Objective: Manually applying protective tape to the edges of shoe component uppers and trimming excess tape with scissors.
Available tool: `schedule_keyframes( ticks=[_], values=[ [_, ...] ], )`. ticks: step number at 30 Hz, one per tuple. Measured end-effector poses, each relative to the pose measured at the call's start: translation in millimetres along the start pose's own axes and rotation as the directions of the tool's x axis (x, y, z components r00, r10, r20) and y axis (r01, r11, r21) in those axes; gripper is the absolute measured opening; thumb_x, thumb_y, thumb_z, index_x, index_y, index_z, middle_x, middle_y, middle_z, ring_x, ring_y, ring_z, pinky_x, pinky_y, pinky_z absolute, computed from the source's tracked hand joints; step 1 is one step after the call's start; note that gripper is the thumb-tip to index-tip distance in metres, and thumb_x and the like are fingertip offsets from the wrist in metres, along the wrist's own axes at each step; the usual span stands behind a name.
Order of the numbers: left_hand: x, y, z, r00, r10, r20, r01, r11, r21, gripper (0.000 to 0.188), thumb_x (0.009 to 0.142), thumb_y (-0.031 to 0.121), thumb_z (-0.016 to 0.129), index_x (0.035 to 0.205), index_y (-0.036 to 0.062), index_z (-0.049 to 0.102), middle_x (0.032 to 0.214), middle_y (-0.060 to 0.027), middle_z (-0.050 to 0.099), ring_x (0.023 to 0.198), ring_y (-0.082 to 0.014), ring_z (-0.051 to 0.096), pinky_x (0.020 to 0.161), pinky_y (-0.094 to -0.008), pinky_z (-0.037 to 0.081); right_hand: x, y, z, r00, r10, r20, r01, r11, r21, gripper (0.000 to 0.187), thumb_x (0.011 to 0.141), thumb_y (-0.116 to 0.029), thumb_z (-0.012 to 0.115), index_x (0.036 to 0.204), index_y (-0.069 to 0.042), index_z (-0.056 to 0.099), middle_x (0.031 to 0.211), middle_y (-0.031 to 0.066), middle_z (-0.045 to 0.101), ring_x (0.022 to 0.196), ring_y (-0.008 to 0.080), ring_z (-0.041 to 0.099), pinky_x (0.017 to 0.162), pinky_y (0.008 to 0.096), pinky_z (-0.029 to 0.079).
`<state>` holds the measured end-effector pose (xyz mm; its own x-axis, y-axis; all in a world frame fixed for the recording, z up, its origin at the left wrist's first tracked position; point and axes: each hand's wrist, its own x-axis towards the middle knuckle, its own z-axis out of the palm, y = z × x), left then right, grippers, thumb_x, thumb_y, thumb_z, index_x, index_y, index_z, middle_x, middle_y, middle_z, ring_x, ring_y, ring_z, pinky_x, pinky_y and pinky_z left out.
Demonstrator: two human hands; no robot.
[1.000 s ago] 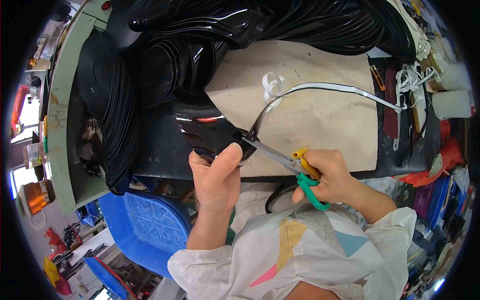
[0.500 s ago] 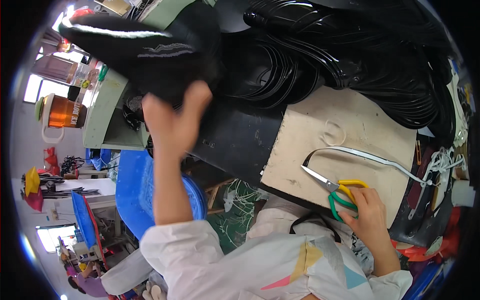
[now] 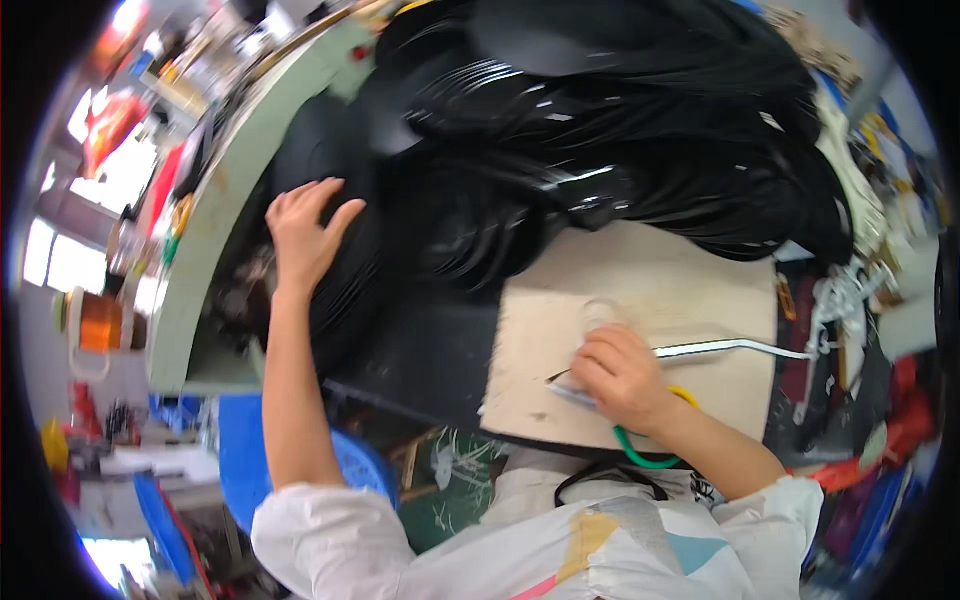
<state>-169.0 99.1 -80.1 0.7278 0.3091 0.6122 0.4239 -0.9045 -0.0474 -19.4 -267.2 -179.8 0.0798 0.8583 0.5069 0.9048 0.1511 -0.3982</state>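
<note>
My left hand rests against a stack of black, glossy sheet-like pieces on the left, its fingers bent and thumb apart, gripping nothing I can see. My right hand is low over the beige board, fingers curled together. A narrow white-and-black strip runs under this hand, and a dark tip shows beyond the fingers. Whether the fingers pinch the strip is hidden. Beneath the same hand and wrist lie scissors with one yellow and one green handle, partly covered.
Large heaps of shiny black pieces fill the back of the table. White cords and small tools lie at the right. A pale green machine body or frame stands at the left, above a blue tub. A clear ring lies on the board.
The black piece my left hand was swinging is down on the left stack, and that hand has loosened. My right hand has left the scissors' handles and moved left over the strip. The view has shifted.
</note>
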Motion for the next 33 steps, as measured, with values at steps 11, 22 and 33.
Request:
schedule_keyframes(
  ticks=[11,22,33],
  values=[
    [187,250,43,0.995,0.091,0.045,-0.025,0.647,-0.762,0.028,0.079,0.024,0.066,0.086,-0.0026,0.064,0.075,-0.0209,0.063,0.072,-0.0334,0.061,0.068,-0.0347,0.047,9,-29,-72,0.927,0.368,-0.080,-0.292,0.837,0.463,0.007,0.076,-0.001,0.064,0.081,-0.001,0.059,0.076,0.0093,0.062,0.063,0.0235,0.061,0.058,0.0304,0.049],
    [192,239,49,0.995,-0.018,0.103,0.084,0.725,-0.684,0.049,0.083,0.042,0.063,0.063,-0.0019,0.056,0.053,-0.0084,0.049,0.051,-0.0138,0.042,0.053,-0.0294,0.039,-22,-14,-116,0.680,0.709,0.189,-0.409,0.152,0.900,0.009,0.086,-0.008,0.061,0.085,0.001,0.060,0.080,0.0046,0.063,0.071,0.0093,0.059,0.064,0.0222,0.049],
    [157,170,-13,0.866,-0.322,-0.382,-0.043,0.714,-0.699,0.023,0.088,0.019,0.059,0.097,-0.0019,0.064,0.085,-0.0062,0.063,0.082,-0.0116,0.056,0.074,-0.0274,0.046,-21,-7,-114,0.634,0.773,0.008,-0.546,0.441,0.712,0.008,0.080,-0.004,0.067,0.081,0.003,0.066,0.073,0.0039,0.065,0.065,0.0048,0.057,0.059,0.0189,0.046]
  ],
)
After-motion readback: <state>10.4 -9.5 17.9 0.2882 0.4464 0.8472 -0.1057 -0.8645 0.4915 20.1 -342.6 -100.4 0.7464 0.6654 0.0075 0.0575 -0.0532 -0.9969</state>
